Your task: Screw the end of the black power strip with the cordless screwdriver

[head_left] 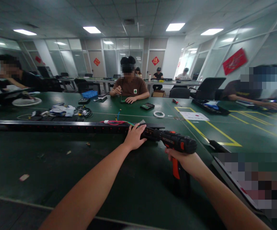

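A long black power strip (pixel 57 127) lies across the green table (pixel 57 172), with coloured wires (pixel 116 122) sticking out near its right end. My left hand (pixel 135 137) rests on that right end, fingers curled over it. My right hand (pixel 185 161) grips a black and orange cordless screwdriver (pixel 174 143) by its handle. The tool points left, its nose against the strip's end beside my left hand.
A person in a brown shirt (pixel 130 88) sits opposite. Others work at the left (pixel 11 76) and right (pixel 250 89). Cables (pixel 83 111), a blue bin (pixel 89 94), a tape roll (pixel 159 114), a paper sheet (pixel 194 116) and a black tray (pixel 209 107) lie beyond the strip. Yellow floor-style lines (pixel 215 131) mark the table.
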Available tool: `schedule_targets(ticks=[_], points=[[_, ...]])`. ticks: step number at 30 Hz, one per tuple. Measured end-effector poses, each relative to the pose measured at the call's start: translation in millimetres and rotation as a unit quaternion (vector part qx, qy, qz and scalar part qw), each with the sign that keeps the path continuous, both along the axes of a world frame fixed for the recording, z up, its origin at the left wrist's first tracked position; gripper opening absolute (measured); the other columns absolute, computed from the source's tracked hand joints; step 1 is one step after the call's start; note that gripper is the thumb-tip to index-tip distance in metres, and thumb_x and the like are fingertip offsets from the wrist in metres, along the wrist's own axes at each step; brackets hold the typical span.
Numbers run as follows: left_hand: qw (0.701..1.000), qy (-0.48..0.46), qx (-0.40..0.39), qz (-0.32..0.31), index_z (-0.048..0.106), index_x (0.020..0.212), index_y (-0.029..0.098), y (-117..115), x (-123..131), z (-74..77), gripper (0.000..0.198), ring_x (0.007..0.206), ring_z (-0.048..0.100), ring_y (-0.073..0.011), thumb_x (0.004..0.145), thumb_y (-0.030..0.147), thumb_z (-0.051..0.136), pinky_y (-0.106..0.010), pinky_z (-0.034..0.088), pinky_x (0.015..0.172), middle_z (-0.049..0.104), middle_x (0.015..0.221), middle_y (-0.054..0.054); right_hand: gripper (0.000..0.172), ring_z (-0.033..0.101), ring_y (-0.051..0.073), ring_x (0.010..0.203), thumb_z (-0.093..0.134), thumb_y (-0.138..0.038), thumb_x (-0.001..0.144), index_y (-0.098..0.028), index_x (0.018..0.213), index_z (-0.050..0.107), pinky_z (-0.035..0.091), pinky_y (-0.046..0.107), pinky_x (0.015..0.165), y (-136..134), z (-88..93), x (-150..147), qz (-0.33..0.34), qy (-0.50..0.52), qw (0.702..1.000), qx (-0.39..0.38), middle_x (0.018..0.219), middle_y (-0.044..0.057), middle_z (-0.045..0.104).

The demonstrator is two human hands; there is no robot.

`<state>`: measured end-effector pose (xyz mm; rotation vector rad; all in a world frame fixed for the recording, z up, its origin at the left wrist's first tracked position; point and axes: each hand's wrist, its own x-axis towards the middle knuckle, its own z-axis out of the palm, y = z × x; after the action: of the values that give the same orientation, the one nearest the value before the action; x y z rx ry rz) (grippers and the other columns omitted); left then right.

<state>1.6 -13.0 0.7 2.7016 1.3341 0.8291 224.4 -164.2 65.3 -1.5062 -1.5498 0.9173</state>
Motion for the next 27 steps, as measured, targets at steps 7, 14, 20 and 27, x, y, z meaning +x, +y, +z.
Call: schedule_targets(ticks=[7, 14, 20, 27], points=[[1.000, 0.002, -0.006, 0.001, 0.036, 0.156, 0.024, -2.3, -0.8, 1.8, 0.074, 0.151, 0.027, -0.0314, 0.091, 0.040, 0.066, -0.061, 0.015, 0.123, 0.044, 0.159, -0.008, 0.023, 0.060, 0.021, 0.066, 0.069, -0.042, 0.078, -0.019, 0.080, 0.069, 0.046, 0.034, 0.066, 0.2, 2.7, -0.7, -0.005, -0.007, 1.000, -0.009, 0.067, 0.002, 0.066], [1.000, 0.008, -0.010, 0.001, 0.035, 0.157, 0.024, -3.0, -1.1, 3.0, 0.074, 0.151, 0.027, -0.0309, 0.091, 0.040, 0.065, -0.061, 0.014, 0.124, 0.043, 0.160, -0.008, 0.023, 0.060, 0.021, 0.065, 0.069, -0.041, 0.078, -0.018, 0.081, 0.069, 0.046, 0.035, 0.066, -1.7, 4.4, -1.2, 0.001, -0.004, 1.000, -0.002, 0.066, 0.002, 0.065], [1.000, 0.005, -0.010, 0.001, 0.035, 0.157, 0.024, -3.1, -1.2, 3.5, 0.074, 0.151, 0.027, -0.0310, 0.091, 0.040, 0.065, -0.061, 0.014, 0.124, 0.043, 0.160, -0.008, 0.020, 0.062, 0.021, 0.066, 0.070, -0.039, 0.078, -0.019, 0.080, 0.068, 0.047, 0.035, 0.068, -3.0, 7.8, -2.7, 0.000, -0.011, 1.000, 0.001, 0.066, 0.001, 0.066], [1.000, 0.004, -0.005, 0.001, 0.035, 0.157, 0.025, -2.0, -0.6, 0.9, 0.075, 0.151, 0.027, -0.0307, 0.091, 0.041, 0.067, -0.061, 0.014, 0.124, 0.044, 0.159, -0.008, 0.021, 0.060, 0.020, 0.064, 0.070, -0.040, 0.077, -0.019, 0.077, 0.067, 0.046, 0.034, 0.065, -1.7, 5.5, -2.1, -0.008, -0.017, 1.000, -0.005, 0.065, 0.001, 0.065]])
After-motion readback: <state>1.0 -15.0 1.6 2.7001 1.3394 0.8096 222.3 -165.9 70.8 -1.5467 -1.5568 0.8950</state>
